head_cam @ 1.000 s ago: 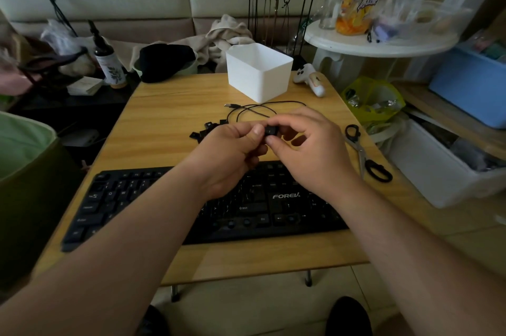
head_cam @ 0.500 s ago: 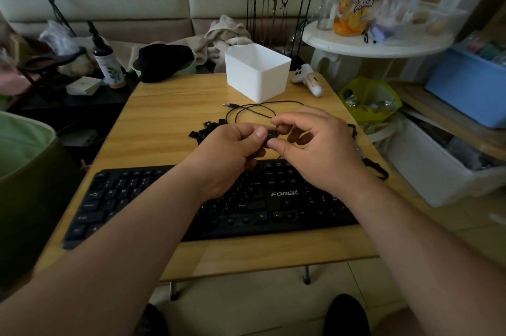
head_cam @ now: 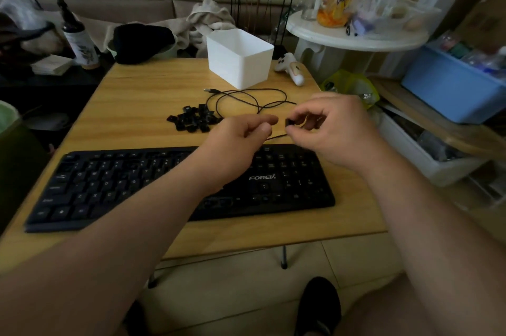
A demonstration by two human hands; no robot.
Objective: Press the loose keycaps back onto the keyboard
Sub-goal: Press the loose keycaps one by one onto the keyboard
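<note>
A black keyboard (head_cam: 115, 187) marked FOREV lies along the near edge of the wooden table (head_cam: 137, 94). Behind it sits a pile of several loose black keycaps (head_cam: 191, 122). My right hand (head_cam: 336, 133) hovers above the keyboard's right end and pinches one black keycap (head_cam: 289, 122) between thumb and forefinger. My left hand (head_cam: 235, 141) floats just left of that keycap with its fingers loosely curled and nothing in them. A small gap separates the two hands.
The keyboard's black cable (head_cam: 246, 100) loops across the table's middle. A white plastic bin (head_cam: 238, 59) and a white controller (head_cam: 290, 68) stand at the far edge. Storage boxes (head_cam: 451, 94) and a round white side table (head_cam: 356, 37) crowd the right side.
My hands have parted: the left has let go of the keycap and drawn slightly left, while the right keeps the keycap and has shifted right. The pile of keycaps is now uncovered.
</note>
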